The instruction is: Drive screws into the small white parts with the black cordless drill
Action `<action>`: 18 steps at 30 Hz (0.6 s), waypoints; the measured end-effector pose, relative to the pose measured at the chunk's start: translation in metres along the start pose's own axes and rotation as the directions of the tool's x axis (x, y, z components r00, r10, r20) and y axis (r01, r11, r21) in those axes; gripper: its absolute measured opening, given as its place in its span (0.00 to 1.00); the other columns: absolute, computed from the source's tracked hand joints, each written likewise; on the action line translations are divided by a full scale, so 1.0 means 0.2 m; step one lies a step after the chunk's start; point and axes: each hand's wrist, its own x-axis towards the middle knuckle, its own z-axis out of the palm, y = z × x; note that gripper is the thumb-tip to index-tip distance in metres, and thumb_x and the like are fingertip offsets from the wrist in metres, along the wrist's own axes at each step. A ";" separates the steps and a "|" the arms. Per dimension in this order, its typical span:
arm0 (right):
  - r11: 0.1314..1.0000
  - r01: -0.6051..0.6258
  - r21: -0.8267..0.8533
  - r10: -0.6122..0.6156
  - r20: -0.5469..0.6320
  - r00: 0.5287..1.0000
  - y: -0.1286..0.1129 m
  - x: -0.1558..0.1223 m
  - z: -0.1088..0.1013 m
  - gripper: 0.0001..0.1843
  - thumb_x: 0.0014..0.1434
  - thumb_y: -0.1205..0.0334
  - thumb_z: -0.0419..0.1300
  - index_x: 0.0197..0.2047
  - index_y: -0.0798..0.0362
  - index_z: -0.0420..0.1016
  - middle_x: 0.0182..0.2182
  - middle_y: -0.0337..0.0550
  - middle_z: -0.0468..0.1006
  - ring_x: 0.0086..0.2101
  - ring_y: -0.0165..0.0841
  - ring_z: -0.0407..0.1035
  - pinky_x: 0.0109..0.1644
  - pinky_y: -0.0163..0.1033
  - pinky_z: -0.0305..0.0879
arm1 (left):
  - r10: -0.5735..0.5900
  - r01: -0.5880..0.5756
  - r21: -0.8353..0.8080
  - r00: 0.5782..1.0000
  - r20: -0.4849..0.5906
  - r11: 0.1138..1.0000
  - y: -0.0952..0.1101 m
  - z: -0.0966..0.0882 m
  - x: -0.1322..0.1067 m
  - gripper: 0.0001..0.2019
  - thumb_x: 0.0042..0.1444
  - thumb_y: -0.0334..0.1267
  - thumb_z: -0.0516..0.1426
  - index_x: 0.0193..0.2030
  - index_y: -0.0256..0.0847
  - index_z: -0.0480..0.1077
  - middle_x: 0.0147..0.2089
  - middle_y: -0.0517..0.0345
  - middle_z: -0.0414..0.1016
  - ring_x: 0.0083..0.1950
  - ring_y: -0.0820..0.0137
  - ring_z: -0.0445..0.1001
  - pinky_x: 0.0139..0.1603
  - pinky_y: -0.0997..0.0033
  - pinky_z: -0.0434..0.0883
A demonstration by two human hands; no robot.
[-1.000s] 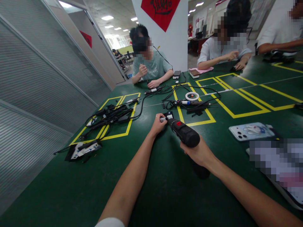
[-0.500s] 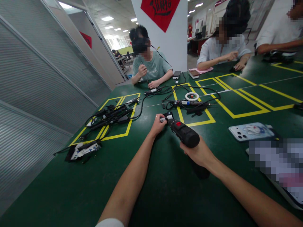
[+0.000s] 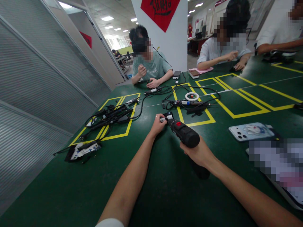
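Observation:
My right hand [image 3: 198, 153] is wrapped round the grip of a black cordless drill [image 3: 184, 132] with a red mark on top. The drill's front end points away from me, toward a small black and white part [image 3: 169, 115] on the green table. My left hand [image 3: 159, 125] pinches that part from its left side, close to the drill's chuck. What exactly the part is, and whether the drill's tip touches it, I cannot tell, because the chuck and fingers cover it.
Black cables and adapters [image 3: 111, 116] lie in a heap on the left. Pen-like tools [image 3: 189, 103] and a white ring [image 3: 192, 96] are ahead. A phone [image 3: 252, 131] rests on the right. Co-workers sit across the table, one in a green shirt [image 3: 153, 67].
My hands and the drill hold the same place. Across the table, the hand of the person in the green shirt has shifted slightly.

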 end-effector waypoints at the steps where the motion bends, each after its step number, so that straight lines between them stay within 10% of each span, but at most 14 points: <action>1: 1.000 -0.001 -0.001 0.001 0.001 1.000 0.00 0.00 0.00 0.15 0.51 0.65 0.60 0.44 0.53 0.72 0.28 0.41 0.76 0.33 0.37 0.72 0.35 0.39 0.66 | 0.000 0.000 0.000 1.000 0.001 1.000 0.00 0.00 0.00 0.10 0.49 0.29 0.57 0.38 0.41 0.64 0.42 0.57 0.65 0.44 0.68 0.65 0.48 0.69 0.64; 18: 1.000 0.014 0.008 -0.014 0.006 1.000 0.01 0.00 0.00 0.14 0.51 0.65 0.59 0.43 0.52 0.72 0.30 0.42 0.76 0.33 0.36 0.72 0.34 0.39 0.66 | 0.000 0.000 -0.010 1.000 0.001 1.000 0.00 0.00 0.00 0.10 0.49 0.29 0.57 0.39 0.41 0.64 0.42 0.57 0.65 0.44 0.68 0.65 0.48 0.68 0.64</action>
